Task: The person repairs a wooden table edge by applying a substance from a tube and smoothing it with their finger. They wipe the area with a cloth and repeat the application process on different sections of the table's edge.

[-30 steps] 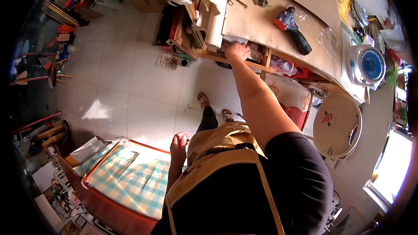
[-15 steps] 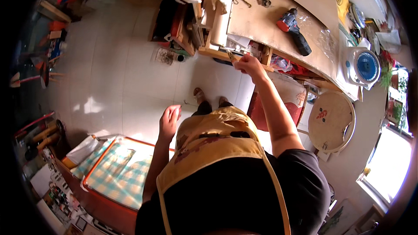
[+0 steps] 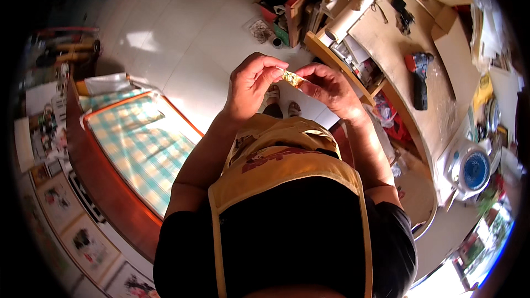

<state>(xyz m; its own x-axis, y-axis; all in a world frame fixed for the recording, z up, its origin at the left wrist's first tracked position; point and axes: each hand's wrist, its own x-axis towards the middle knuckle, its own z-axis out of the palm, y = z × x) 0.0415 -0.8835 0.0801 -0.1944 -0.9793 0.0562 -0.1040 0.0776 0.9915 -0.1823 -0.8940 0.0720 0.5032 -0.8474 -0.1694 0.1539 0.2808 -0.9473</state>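
Two narrow pinches, left hand (image 3: 246, 87) and right hand (image 3: 334, 94), hold a small gold-patterned strip (image 3: 292, 79) by its ends.

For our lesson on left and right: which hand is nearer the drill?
Right. The right hand is left of the drill; the left hand is farther left, beyond the right.

We see a thin, shiny gold strip (image 3: 292, 79). It slants down rightward, pinched between our left hand (image 3: 250, 84) and right hand (image 3: 335, 92).
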